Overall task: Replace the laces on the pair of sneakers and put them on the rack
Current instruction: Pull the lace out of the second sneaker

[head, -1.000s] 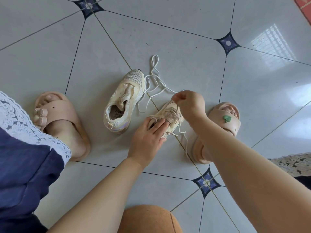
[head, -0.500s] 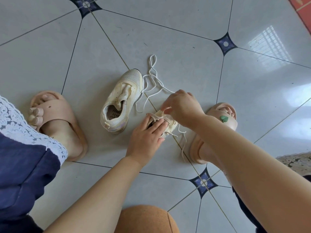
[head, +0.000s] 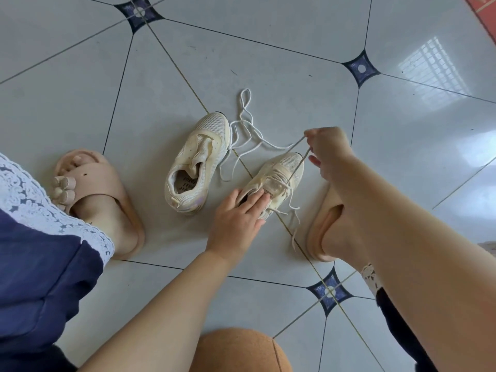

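Our two bare forearms run up from the bottom of the view, the left forearm (head: 166, 299) from the lower middle, the right forearm (head: 402, 251) from the lower right corner and nearer the camera. Our left hand (head: 236, 218) lies palm down with the wrist about straight, its fingers (head: 255, 201) stretched out and pressing on the heel end of the sneaker (head: 279, 170), one finger spread apart on the left side. Our right hand (head: 328, 149) is held farther forward and to the right, its back toward us, fingers curled; its fingertips pinch the lace (head: 296, 167), which runs taut from the sneaker up to the hand
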The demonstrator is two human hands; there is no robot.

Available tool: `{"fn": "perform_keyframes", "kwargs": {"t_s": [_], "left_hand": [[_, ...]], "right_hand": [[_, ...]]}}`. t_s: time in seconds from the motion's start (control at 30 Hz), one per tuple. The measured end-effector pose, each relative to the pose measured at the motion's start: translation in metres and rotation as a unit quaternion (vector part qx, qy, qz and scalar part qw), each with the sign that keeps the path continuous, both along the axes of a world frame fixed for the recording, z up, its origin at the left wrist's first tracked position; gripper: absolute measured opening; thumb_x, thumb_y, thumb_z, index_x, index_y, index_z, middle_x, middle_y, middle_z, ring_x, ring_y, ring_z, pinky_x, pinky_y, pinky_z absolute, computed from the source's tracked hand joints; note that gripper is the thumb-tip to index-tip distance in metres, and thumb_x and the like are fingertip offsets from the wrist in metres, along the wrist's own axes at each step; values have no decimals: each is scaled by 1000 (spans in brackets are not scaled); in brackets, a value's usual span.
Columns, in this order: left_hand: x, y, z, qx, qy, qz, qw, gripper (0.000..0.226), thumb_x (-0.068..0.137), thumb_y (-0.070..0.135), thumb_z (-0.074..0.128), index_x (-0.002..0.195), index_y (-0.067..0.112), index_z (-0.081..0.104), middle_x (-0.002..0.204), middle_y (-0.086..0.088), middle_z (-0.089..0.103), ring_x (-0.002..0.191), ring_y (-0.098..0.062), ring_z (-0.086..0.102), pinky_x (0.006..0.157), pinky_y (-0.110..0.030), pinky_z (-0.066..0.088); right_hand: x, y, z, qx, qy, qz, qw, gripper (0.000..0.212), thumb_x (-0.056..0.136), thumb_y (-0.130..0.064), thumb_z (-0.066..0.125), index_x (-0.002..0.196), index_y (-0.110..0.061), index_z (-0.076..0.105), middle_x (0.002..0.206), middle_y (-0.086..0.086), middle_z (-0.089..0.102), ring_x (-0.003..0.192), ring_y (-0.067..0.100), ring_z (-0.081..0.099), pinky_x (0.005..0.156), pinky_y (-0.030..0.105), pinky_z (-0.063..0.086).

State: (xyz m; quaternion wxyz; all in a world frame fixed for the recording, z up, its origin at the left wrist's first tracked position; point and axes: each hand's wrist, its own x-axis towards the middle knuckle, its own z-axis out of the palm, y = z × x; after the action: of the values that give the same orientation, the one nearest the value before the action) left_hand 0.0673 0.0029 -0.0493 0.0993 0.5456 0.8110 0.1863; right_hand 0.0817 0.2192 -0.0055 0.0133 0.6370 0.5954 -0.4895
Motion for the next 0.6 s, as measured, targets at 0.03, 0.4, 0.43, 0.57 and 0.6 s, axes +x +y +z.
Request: {"fn": "perform_keyframes", "kwargs": {"t_s": [0.03, 0.4, 0.43, 0.57, 0.6], "left_hand": [[0, -1, -1, -5, -7, -2, 1000, 47, 69, 18, 79, 112, 7, 66, 115, -5, 66, 92, -28, 64, 91, -41, 49], [0, 0, -5, -37, -16, -16, 999, 49, 77, 21, 72, 122, 10, 59, 125, -2, 59, 99, -32, 61, 95, -45, 45], [0, 0, -5, -31, -17, -13, 999, 49, 76, 20, 72, 122, 11, 59, 126, -2, 59, 97, -33, 61, 94, -44, 45], [1, -1, -6, -22, -17, -11, 1000, 49, 76, 20, 73, 122, 9, 59, 129, -3, 57, 95, -34, 60, 91, -43, 47], [0, -1, -6, -20, -19, -9, 1000, 49, 76, 19, 72, 122, 9, 58, 129, -3, 56, 95, -34, 60, 91, -43, 47]], "right_hand": [[4, -6, -3, 53, -54, 102, 992, 22, 87, -3, 48, 94, -9, 68, 74, -3, 59, 74, 20, 55, 69, 27, 43], [4, -43, -14, 317, -78, 614, 719, 14, 88, -31, 57, 93, -29, 70, 101, -8, 63, 107, 17, 44, 92, 26, 22], [2, -41, -12, 323, -73, 596, 732, 11, 87, -30, 59, 88, -29, 70, 99, -8, 64, 106, 18, 45, 89, 26, 21], [-4, -34, -9, 271, -44, 392, 878, 12, 83, -21, 63, 83, -26, 74, 103, -4, 61, 107, 22, 43, 85, 28, 26], [-5, -38, -7, 253, -35, 343, 904, 14, 83, -18, 62, 84, -24, 75, 105, -2, 60, 106, 22, 45, 87, 29, 32]]}}
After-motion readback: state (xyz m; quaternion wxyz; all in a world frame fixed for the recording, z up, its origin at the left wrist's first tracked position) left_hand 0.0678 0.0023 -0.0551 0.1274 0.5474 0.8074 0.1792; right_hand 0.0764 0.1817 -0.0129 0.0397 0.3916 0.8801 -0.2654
